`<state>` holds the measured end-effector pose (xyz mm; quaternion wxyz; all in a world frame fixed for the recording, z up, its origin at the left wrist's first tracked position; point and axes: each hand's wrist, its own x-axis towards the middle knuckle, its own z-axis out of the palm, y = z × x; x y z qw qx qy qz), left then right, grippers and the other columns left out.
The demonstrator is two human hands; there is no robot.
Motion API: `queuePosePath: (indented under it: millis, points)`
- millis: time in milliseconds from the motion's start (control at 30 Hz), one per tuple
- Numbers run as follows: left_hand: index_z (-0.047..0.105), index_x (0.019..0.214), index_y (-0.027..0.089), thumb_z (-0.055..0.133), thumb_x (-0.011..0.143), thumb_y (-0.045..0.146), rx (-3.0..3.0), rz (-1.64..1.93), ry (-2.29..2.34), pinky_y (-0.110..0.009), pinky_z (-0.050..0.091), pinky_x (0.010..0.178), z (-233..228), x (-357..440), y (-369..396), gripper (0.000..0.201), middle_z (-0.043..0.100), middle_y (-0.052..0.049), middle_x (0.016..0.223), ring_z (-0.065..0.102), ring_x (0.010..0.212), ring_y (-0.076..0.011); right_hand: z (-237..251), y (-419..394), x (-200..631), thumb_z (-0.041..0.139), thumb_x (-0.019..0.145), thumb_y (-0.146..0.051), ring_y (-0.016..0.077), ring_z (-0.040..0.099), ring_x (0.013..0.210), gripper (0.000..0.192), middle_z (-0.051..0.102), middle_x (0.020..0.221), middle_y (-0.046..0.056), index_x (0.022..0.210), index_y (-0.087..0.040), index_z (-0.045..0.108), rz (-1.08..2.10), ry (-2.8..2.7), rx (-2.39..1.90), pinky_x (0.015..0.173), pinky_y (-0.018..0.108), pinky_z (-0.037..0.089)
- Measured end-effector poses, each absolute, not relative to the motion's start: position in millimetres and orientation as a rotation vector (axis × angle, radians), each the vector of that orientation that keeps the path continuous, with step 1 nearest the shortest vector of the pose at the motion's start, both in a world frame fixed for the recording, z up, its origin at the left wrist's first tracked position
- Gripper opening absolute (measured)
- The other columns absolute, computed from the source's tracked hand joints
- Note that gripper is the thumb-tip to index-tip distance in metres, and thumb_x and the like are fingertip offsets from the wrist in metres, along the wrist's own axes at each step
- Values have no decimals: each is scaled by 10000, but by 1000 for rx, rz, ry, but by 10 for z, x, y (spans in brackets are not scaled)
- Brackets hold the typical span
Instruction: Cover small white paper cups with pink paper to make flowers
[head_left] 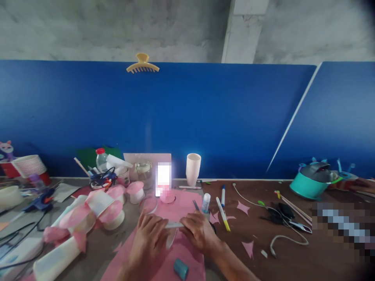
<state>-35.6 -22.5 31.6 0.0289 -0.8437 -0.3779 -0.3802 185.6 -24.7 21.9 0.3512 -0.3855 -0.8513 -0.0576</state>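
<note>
My left hand [149, 236] and my right hand [200, 232] are closed on the two ends of a white paper piece [173, 225]. Its upper edge runs straight between my fingers, and a pale curved flap hangs below. Under both hands lies a pink sheet [158, 259]. On that sheet, nearest me, rests a small teal cylinder [181, 269]. Just beyond my right hand stands a small white bottle [206, 202], and scissors [195, 205] show partly beside it. A round pink piece [167, 198] lies beyond my hands.
Pink-topped paper cups [114, 219] crowd the left, near a blue glue gun [41, 201]. At the back stand stacked white cups [193, 168] and a glass jar [143, 173]. Markers [223, 214], a white cable [288, 236] and a teal pot [307, 186] lie right. Another person's hand [363, 186] shows far right.
</note>
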Motion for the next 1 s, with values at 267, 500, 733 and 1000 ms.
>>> queuePosePath:
  millis: [267, 500, 733, 1000]
  points:
    - [636, 1095, 208, 502, 936, 120, -2527, -1040, -878, -367, 437, 840, 245, -318, -157, 226, 708, -33, 839, 606, 757, -195, 242, -310, 1764, 384, 1039, -355, 199, 619, 694, 322, 675, 757, 59, 964, -180, 644, 67, -2180, -954, 697, 317, 436]
    - [614, 998, 199, 441, 960, 149, -2592, -1173, -1081, -330, 422, 676, 178, -256, -158, 185, 673, -56, 816, 582, 715, -203, 206, -278, 1713, 635, 880, -434, 134, 523, 607, 243, 611, 716, -4, 928, -201, 687, 990, -1554, -1037, 550, 243, 429]
    - [607, 875, 208, 436, 992, 234, -2640, -1169, -1095, -324, 383, 645, 232, -185, -227, 209, 639, -30, 725, 551, 654, -195, 261, -358, 1616, 699, 820, -402, 140, 530, 665, 198, 622, 762, 3, 858, -208, 681, 1130, -1490, -939, 617, 261, 456]
    - [598, 849, 203, 439, 1006, 272, -2691, -1314, -1167, -316, 390, 664, 190, -168, -226, 234, 641, -22, 721, 556, 672, -185, 336, -383, 1620, 627, 882, -504, 145, 514, 656, 361, 554, 701, -4, 702, -195, 575, 856, -1586, -953, 625, 272, 433]
